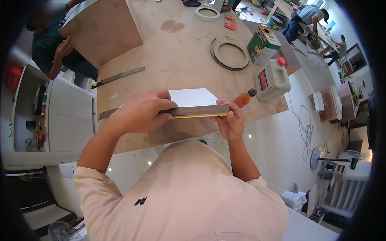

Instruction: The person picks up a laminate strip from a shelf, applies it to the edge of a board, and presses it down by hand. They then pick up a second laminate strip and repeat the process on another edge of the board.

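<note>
A white-faced board [194, 96] is held at the near side of the wooden worktable, its long edge turned toward me. Along that edge runs a brown wood-grain edge banding strip [201, 111], with a thin yellowish line below it. My left hand [142, 111] is closed over the strip and the board's edge, thumb below and fingers on top. The strip's loose end sticks out to the left past this hand. At the right corner, my right hand [231, 120] pinches the board and strip between thumb and fingers. An orange bottle [243, 99] with a dark cap lies just beyond my right hand.
On the worktable [169, 52] are a file [120, 76], a coil of edge banding [230, 56], a red clamp [229, 23], a metal can [263, 45] and a plastic jug [272, 80]. A co-worker [52, 52] holds a large panel [102, 32] at left.
</note>
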{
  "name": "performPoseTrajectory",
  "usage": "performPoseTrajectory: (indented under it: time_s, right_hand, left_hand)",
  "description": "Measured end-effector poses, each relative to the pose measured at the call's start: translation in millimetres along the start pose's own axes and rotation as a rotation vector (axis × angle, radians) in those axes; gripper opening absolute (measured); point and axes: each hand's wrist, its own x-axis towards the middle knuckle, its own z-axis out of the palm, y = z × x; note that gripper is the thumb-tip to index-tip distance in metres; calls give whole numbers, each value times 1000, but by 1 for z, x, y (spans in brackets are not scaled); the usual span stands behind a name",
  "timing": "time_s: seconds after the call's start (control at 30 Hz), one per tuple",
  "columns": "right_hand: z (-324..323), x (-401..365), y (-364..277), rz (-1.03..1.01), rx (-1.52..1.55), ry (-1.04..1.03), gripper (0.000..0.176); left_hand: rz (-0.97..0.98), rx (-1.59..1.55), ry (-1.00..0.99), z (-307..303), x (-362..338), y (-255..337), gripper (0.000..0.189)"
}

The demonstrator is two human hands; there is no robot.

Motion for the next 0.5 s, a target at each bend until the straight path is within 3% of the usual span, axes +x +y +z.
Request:
performPoseTrajectory:
  time_s: [0.5]
  right_hand:
    - [2, -2, -2, 64, 25, 54, 39]
  left_hand:
    - [9, 2, -4, 1, 4, 3, 28]
